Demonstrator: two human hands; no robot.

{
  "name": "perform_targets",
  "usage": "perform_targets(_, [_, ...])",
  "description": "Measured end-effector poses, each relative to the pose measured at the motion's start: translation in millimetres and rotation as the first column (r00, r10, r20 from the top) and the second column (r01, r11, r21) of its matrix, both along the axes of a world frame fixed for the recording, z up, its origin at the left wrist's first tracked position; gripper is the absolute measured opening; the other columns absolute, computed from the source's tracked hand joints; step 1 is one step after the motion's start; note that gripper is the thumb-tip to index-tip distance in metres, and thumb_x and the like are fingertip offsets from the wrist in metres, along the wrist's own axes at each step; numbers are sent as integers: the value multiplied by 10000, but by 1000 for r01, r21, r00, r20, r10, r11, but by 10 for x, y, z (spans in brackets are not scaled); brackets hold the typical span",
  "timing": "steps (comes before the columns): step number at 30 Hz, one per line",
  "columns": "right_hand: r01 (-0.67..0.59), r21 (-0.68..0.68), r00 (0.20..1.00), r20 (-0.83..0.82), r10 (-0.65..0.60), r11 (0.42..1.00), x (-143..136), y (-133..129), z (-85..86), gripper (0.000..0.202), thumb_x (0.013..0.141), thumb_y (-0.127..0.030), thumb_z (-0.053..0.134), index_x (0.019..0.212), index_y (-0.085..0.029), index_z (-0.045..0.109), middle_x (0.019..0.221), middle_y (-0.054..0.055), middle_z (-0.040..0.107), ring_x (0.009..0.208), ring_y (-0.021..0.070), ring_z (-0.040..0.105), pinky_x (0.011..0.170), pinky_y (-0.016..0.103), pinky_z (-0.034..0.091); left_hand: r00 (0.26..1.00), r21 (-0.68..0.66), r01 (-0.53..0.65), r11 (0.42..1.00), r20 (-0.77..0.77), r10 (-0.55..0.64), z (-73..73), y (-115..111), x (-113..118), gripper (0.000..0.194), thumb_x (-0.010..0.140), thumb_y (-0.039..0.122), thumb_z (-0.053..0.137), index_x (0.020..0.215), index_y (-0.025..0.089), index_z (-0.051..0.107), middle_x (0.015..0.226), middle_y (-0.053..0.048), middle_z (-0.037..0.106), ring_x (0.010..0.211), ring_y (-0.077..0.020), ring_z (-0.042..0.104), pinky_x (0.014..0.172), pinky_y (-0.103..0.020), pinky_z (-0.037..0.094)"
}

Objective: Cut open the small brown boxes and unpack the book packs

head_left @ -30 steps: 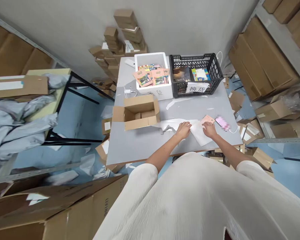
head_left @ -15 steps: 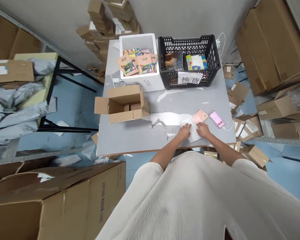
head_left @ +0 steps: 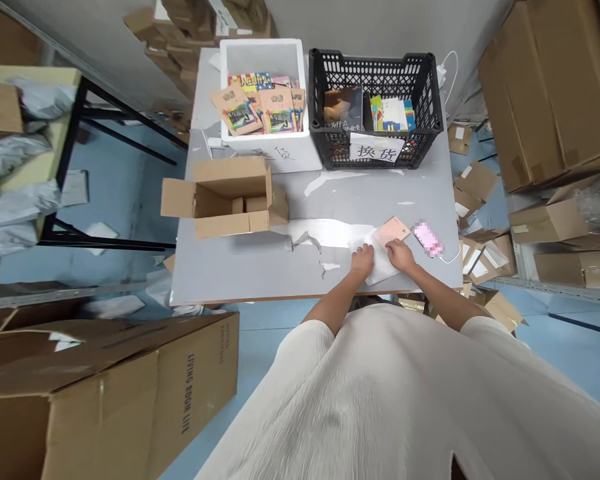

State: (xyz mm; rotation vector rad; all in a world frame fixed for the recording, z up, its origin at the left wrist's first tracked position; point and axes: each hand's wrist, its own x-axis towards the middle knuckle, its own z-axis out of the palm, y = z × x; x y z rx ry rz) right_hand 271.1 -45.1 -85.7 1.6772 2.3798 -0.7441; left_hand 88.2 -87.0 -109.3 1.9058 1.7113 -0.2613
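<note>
A salmon-pink book (head_left: pixel 393 229) lies tilted near the table's front right, its lower part covered by a thin white bag (head_left: pixel 380 269). The upper part of the book sticks out at the far end. My left hand (head_left: pixel 363 260) is closed on the bag's left edge, fingers curled and a ring showing. At the other side, my right hand (head_left: pixel 400 255) is closed with its fingertips where the book and the bag's edge meet. Just right of the book is a pink blurred object (head_left: pixel 428 239) with a white cable.
On the grey table (head_left: pixel 240 270) stand an open cardboard box (head_left: pixel 230 223), a white foam box (head_left: pixel 300 153) of books and a black plastic crate (head_left: pixel 420 150) of books. A large carton (head_left: pixel 200 380) is at lower left. Cardboard boxes (head_left: pixel 480 183) crowd the floor on the right.
The whole view has shifted slightly, with the table items appearing farther left. My right hand has shifted slightly along the book's edge; both hands stay at the bag.
</note>
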Motion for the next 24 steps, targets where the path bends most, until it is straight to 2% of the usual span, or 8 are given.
perform_targets(3, [40,44,998,49,-42,998,78,133,-10,470,1027,-142,452,1409,-163,723,1446,215,675,1285,366,611,1039,462,491,1000,25,22,999,-11,-22,-24,38,12,510,1042,196,618,1534,150,495,1526,-226,568,1382,-349,587,1110,-466,498])
perform_targets(7, [-5,0,990,142,5,1000,76,196,-51,499,999,-138,498,1463,-193,675,1605,202,580,1407,383,538,1095,493,462,998,60,63,996,-13,-62,-34,64,-9,408,1055,157,559,1463,173,559,1477,-194,618,1342,-325,611,1094,-451,503])
perform_targets(13, [-52,0,979,195,51,999,1,146,-87,488,1035,-279,561,1512,-190,620,1677,222,501,1460,404,469,1161,532,402,995,28,101,994,-17,-101,29,176,-46,376,1047,55,455,1348,170,649,1346,-178,682,1273,-291,666,1056,-421,517])
perform_targets(18, [-52,49,986,160,43,997,-15,149,-127,484,1025,-341,583,1484,-192,623,1601,236,556,1427,421,481,1156,559,379,988,53,157,986,-5,-157,206,305,-165,435,976,19,532,1375,150,641,1383,-189,668,1296,-313,657,1057,-432,511])
perform_targets(21, [-10,68,990,141,0,998,-71,159,-147,482,1027,-348,559,1478,-190,619,1550,235,592,1397,423,504,1144,567,379,979,98,205,974,-25,-204,365,347,-320,480,946,9,547,1398,148,628,1404,-184,657,1323,-320,632,1073,-437,495])
perform_targets(24, [13,62,992,125,-20,998,-171,172,-131,494,1022,-309,524,1486,-169,618,1564,249,585,1389,427,514,1154,581,378,980,166,196,966,-18,-196,522,368,-524,512,926,6,563,1405,175,631,1405,-178,654,1328,-323,617,1098,-453,474])
